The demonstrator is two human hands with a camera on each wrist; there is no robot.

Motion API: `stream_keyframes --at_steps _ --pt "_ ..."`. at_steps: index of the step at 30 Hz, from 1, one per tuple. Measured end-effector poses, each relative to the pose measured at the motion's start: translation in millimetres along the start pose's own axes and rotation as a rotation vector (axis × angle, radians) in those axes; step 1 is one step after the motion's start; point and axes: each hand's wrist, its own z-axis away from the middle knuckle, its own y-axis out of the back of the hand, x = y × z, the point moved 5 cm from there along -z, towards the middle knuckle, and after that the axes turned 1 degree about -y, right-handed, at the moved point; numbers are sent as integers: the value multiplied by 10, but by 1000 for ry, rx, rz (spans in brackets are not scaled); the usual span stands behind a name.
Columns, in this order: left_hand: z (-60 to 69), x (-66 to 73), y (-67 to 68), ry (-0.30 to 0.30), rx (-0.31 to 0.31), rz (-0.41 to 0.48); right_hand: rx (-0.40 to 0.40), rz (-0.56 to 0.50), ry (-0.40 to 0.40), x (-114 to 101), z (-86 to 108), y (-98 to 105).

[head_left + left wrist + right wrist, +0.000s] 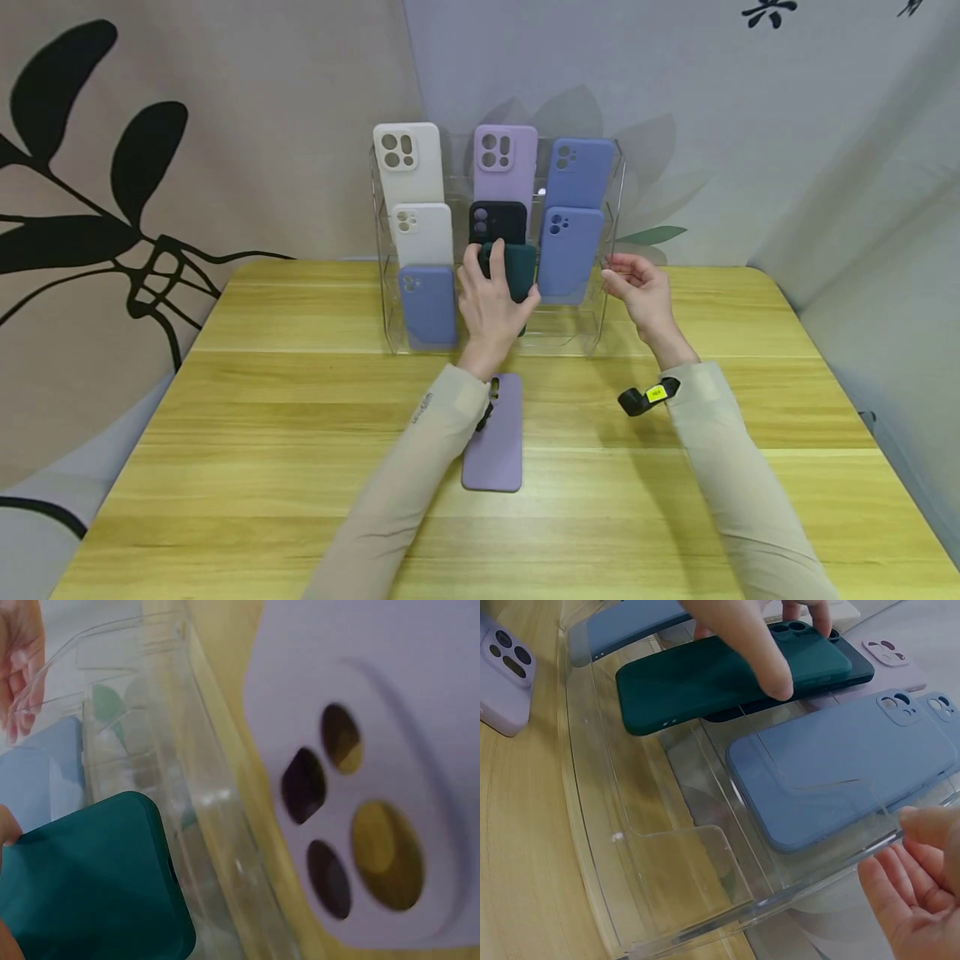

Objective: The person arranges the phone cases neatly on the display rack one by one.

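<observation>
My left hand (489, 310) holds a dark green phone case (519, 273) by its edges, in front of a black phone case (498, 218) in the middle column of a clear stepped display rack (558, 340). In the right wrist view the green case (697, 686) is tilted, its lower end over the rack's front tier. At the rack's right side, my right hand (643, 298) pinches the clear side edge between thumb and fingers. A lavender phone case (501, 446) lies on the table, partly under my left wrist.
White cases (424, 237) and a blue case (429, 308) fill the rack's left column. A purple case (506, 158) stands at the back middle, with blue cases (570, 254) on the right. The wooden table (262, 467) meets a patterned cloth backdrop (300, 125).
</observation>
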Motion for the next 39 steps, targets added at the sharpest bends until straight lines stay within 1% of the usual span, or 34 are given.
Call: stream_keyframes --at_steps 3,6,10,13,19,24,27,29,30,32,36,37,39 --pt "46 -8 -25 11 -15 5 5 -4 5 -8 6 -2" --pt "91 -11 -43 6 -23 -1 6 -11 4 -14 8 -5" --pt "140 -22 -60 5 -38 -11 15 14 6 -16 5 -8" --pt "168 -41 -71 26 -55 -9 19 43 9 -25 9 -14" --pt "216 -68 -82 70 -93 -17 16 60 -7 -43 23 -24" --pt "236 -79 -88 105 -121 -26 21 43 -4 -22 15 -20" --pt "238 -78 -88 116 -136 -34 17 16 19 -13 18 -14" --pt "239 -73 -80 113 -140 -49 11 3 38 -16 28 -14" --pt "239 -70 -74 109 -140 -62 -7 -39 47 28 7 7" --pt "238 -58 -57 93 -139 -98 -15 -50 56 23 16 6" --pt "227 -11 -7 33 -139 -181 -4 -29 40 27 7 6" --pt "224 5 10 16 -138 -193 11 15 29 -15 27 -16" --pt "216 38 49 -13 -136 -197 15 36 12 -9 15 -16"
